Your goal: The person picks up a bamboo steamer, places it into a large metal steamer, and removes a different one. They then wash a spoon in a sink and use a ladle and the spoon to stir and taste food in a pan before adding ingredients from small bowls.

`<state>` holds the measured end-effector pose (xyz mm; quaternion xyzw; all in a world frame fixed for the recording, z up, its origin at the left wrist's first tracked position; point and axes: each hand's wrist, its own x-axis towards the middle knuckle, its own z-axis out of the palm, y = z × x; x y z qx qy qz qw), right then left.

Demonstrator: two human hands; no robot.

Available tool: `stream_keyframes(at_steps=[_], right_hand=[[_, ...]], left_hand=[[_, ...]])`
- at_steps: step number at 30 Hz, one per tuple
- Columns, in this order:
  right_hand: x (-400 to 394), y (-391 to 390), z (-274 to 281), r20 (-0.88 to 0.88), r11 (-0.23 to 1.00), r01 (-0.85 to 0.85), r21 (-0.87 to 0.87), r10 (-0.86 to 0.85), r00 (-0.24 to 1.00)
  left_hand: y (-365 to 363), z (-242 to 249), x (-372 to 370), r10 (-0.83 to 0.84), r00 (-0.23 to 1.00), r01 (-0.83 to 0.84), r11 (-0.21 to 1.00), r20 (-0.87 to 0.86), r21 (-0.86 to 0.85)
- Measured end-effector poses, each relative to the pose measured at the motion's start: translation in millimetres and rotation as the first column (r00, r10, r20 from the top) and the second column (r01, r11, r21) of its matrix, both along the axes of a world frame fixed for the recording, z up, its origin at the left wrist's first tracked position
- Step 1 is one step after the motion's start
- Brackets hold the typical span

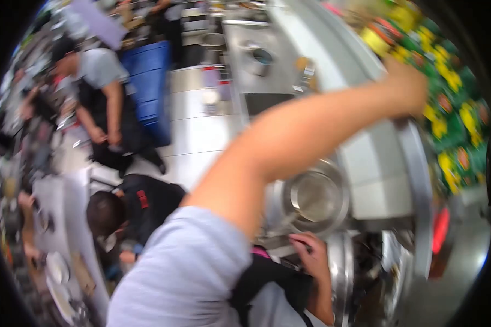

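My left arm, in a light grey sleeve, stretches across the view to the upper right. My left hand [408,87] is up at the shelf, right against green and yellow packages [447,114]. Its fingers are blurred and partly hidden, and I cannot tell whether they grip anything. Lower down, my right hand [312,253] is beside the stove, with thumb and fingers apart and loosely bent. Close above it in view stands a round metal pan [315,197]. A large round metal rim [341,272] lies just beside that hand.
A metal counter [237,41] carries a small metal pot [259,61]. Blue bins [147,82] stand on the tiled floor. A person in a dark apron [106,98] stands beyond; another person in black [147,201] bends close by. A metal shelf edge [420,201] runs at the right.
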<state>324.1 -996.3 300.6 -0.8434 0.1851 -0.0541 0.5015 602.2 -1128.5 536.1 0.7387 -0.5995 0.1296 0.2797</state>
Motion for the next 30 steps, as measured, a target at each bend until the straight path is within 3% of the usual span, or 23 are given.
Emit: stream_keyframes(at_steps=[2,3,4,5,6,7,8,10,11,12,14,15,16,18,19,20,21,22,23,25,26,28,30], right_hand=[[14,0,-4,-0.011,0.998,0.002,-0.055,-0.003,1.000],[20,1,-9,0.003,0.999,0.035,-0.001,-0.035,0.999],[25,2,-15,0.009,0.996,0.071,0.047,-0.072,0.997],[32,3,-21,0.015,0.994,0.083,0.068,-0.084,0.996],[38,2,-29,0.018,0.992,0.097,0.084,-0.099,0.995],[44,-1,-38,0.027,0.987,0.101,0.122,-0.105,0.994],[54,-2,-44,0.030,0.989,0.053,0.140,-0.058,0.998],[74,-7,-54,0.033,0.955,0.145,0.258,-0.159,0.987],[83,-17,-60,0.026,0.967,0.073,0.245,-0.082,0.996],[93,-27,-67,0.019,0.966,0.028,0.256,-0.034,0.999],[113,-47,-79,0.009,0.955,0.024,0.295,-0.027,1.000],[126,-56,-87,0.079,0.976,-0.062,0.210,0.046,0.996],[140,-61,-85,0.082,0.967,-0.109,0.228,0.092,0.992],[166,-73,-72,-0.131,0.928,0.118,0.355,-0.076,0.988],[178,-89,-84,-0.132,0.927,0.087,0.366,-0.041,0.990],[192,-113,-99,0.030,0.735,0.055,0.675,-0.102,0.994],[207,-125,-109,0.145,0.452,-0.033,0.892,-0.215,0.966],[226,-116,-100,0.143,0.441,-0.046,0.896,-0.190,0.971],[241,-112,-85,0.165,0.366,-0.091,0.926,-0.177,0.970],[271,-103,-61,0.183,0.238,-0.158,0.958,-0.088,0.979],[282,-107,-67,0.182,0.231,-0.161,0.959,-0.072,0.981],[292,-121,-87,0.041,0.407,-0.039,0.912,0.004,0.999],[308,-99,-84,-0.007,0.502,0.069,0.862,-0.124,0.992]], left_hand=[[-8,-5,0,-0.044,0.998,0.045,0.999,0.040,-0.019],[-24,-6,0,-0.018,1.000,0.019,0.999,0.010,-0.045],[-15,-4,2,-0.073,0.993,0.063,0.992,-0.096,-0.106],[-26,-11,7,-0.140,0.981,0.094,0.950,-0.135,-0.297],[-5,-8,13,-0.088,0.987,0.050,0.961,-0.132,-0.274],[21,3,17,-0.239,0.917,0.117,0.927,-0.320,-0.357],[38,9,22,-0.389,0.791,0.156,0.875,-0.473,-0.459],[38,1,35,-0.473,0.751,0.035,0.725,-0.461,-0.688],[39,-5,45,-0.499,0.747,-0.041,0.625,-0.440,-0.779],[50,-10,62,-0.457,0.768,-0.075,0.632,-0.449,-0.771],[78,-20,92,-0.495,0.781,-0.159,0.431,-0.380,-0.888],[88,-29,110,-0.518,0.774,-0.171,0.382,-0.364,-0.908],[71,-46,129,-0.474,0.798,-0.188,0.390,-0.372,-0.901],[24,-86,172,-0.141,0.954,-0.225,0.251,-0.266,-0.941],[69,-97,192,-0.351,0.900,-0.089,0.434,-0.259,-0.897],[82,-118,208,-0.320,0.910,-0.102,0.441,-0.262,-0.892],[92,-138,220,-0.235,0.925,-0.083,0.643,-0.299,-0.762],[104,-154,231,-0.144,0.936,-0.076,0.808,-0.320,-0.585],[114,-168,240,-0.118,0.940,-0.096,0.810,-0.321,-0.578],[134,-189,252,-0.014,0.995,-0.037,0.868,-0.099,-0.496],[142,-195,260,0.004,0.995,-0.052,0.869,-0.099,-0.492],[148,-208,268,0.012,0.975,-0.078,0.953,-0.220,-0.294],[146,-227,279,0.043,0.963,-0.099,0.974,-0.265,-0.201]])
